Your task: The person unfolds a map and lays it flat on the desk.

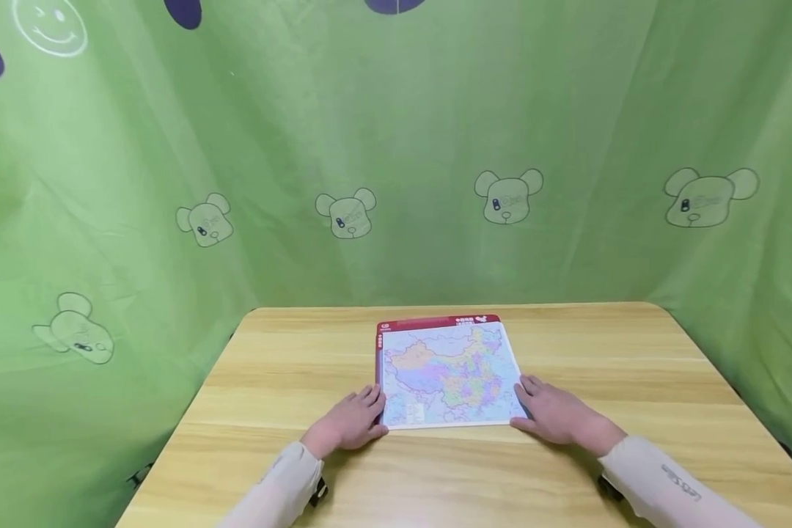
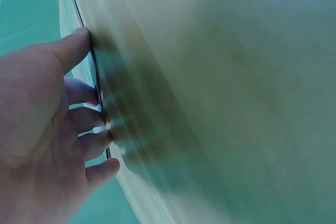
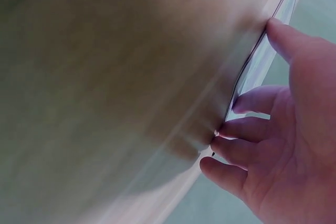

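A light wooden desk (image 1: 633,381) fills the lower frame, enclosed by a green fabric backdrop (image 1: 396,132) printed with bear heads; a smiley face marks the upper left corner.

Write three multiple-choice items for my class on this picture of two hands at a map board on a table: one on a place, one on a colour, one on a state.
1. Where does the map board lie?
A. On the wooden table, between the two hands
B. Propped upright against the curtain
C. At the table's far left corner

2. What colour is the band along the board's far edge?
A. Blue
B. Red
C. Black

3. How do the hands meet the board?
A. Both lie clear of it
B. One lifts it high off the table
C. The left hand and the right hand each touch a near corner with their fingers

Answers: 1 A, the head view shows the board flat on the table with a hand at each side. 2 B, a red strip runs along the far edge. 3 C, the wrist views show fingertips at the board's edge.
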{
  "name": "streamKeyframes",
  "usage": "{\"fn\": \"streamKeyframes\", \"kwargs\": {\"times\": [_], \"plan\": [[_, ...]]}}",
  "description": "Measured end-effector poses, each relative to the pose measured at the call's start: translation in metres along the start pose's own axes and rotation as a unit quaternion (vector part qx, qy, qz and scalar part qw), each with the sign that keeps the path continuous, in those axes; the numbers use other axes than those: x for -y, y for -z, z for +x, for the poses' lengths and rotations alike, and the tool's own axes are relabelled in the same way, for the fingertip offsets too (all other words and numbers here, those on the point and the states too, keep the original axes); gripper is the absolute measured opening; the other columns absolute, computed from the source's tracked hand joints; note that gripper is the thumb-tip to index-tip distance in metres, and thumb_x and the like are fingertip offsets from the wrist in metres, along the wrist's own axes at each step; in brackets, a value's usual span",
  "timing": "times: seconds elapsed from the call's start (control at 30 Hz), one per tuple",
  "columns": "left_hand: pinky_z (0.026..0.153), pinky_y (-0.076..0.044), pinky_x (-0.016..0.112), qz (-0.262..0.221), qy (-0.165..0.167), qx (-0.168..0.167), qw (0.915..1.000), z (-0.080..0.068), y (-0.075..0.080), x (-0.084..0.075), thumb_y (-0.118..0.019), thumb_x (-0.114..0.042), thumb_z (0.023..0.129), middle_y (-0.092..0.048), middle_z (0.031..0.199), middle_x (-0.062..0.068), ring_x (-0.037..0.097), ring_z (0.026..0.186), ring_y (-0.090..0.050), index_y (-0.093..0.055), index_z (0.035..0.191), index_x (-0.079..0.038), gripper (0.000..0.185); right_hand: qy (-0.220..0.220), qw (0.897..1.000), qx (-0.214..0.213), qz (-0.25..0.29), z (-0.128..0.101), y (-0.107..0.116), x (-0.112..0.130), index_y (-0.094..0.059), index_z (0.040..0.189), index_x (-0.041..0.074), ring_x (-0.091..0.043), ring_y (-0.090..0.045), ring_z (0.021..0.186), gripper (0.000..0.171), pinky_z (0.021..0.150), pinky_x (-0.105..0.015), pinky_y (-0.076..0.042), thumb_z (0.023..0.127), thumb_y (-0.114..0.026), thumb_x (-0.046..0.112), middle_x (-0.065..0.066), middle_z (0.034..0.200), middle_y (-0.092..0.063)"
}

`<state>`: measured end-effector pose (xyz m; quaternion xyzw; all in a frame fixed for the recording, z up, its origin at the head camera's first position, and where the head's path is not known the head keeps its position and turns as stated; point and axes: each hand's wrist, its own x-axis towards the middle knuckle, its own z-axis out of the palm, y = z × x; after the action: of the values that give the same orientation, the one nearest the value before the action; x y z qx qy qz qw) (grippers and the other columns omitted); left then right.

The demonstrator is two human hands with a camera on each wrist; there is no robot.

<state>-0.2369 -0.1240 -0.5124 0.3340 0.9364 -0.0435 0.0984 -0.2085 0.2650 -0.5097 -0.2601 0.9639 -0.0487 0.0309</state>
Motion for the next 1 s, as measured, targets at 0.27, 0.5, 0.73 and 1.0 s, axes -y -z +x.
{"fn": "streamKeyframes", "kwargs": {"times": [0.27, 0.5, 0.73, 1.0], "plan": [[0.111, -0.026, 0.042, 0.002, 0.000, -0.007, 1.0000, -0.003, 0.000, -0.006, -0.043, -0.048, 0.098, -0.026, 0.152, 0.015, 0.027, 0.140, -0.024, -0.032, 0.146, -0.002, 0.067, -0.010, 1.000, 0.014, 0.000, 0.005, 0.001, -0.004, -0.047, 0.129, -0.015, -0.051, -0.036, 0.126, 0.075, 0.103, -0.057, -0.033, 0.092, -0.053, 0.050, -0.037, 0.136, -0.038], [0.112, -0.025, 0.040, -0.001, 0.003, -0.004, 1.0000, -0.003, -0.001, -0.005, -0.042, -0.048, 0.098, -0.025, 0.153, 0.014, 0.026, 0.140, -0.022, -0.031, 0.147, -0.003, 0.068, -0.012, 1.000, 0.022, 0.009, 0.008, 0.002, -0.003, -0.047, 0.130, -0.015, -0.051, -0.035, 0.127, 0.075, 0.103, -0.057, -0.033, 0.092, -0.053, 0.050, -0.036, 0.137, -0.038], [0.112, -0.025, 0.040, 0.000, 0.004, -0.004, 1.0000, -0.003, 0.000, -0.004, -0.043, -0.048, 0.097, -0.025, 0.153, 0.013, 0.026, 0.140, -0.023, -0.032, 0.147, -0.003, 0.068, -0.015, 0.999, 0.030, 0.012, 0.010, 0.004, -0.004, -0.045, 0.131, -0.015, -0.051, -0.032, 0.128, 0.074, 0.103, -0.057, -0.032, 0.093, -0.052, 0.048, -0.035, 0.139, -0.036], [0.111, -0.027, 0.040, 0.013, -0.002, -0.011, 0.9999, -0.004, -0.001, -0.006, -0.043, -0.048, 0.097, -0.027, 0.152, 0.015, 0.027, 0.139, -0.025, -0.034, 0.146, -0.002, 0.067, -0.012, 0.999, 0.026, 0.015, 0.012, 0.004, -0.007, -0.045, 0.131, -0.015, -0.051, -0.032, 0.128, 0.073, 0.104, -0.057, -0.031, 0.093, -0.053, 0.047, -0.035, 0.139, -0.035]]}}
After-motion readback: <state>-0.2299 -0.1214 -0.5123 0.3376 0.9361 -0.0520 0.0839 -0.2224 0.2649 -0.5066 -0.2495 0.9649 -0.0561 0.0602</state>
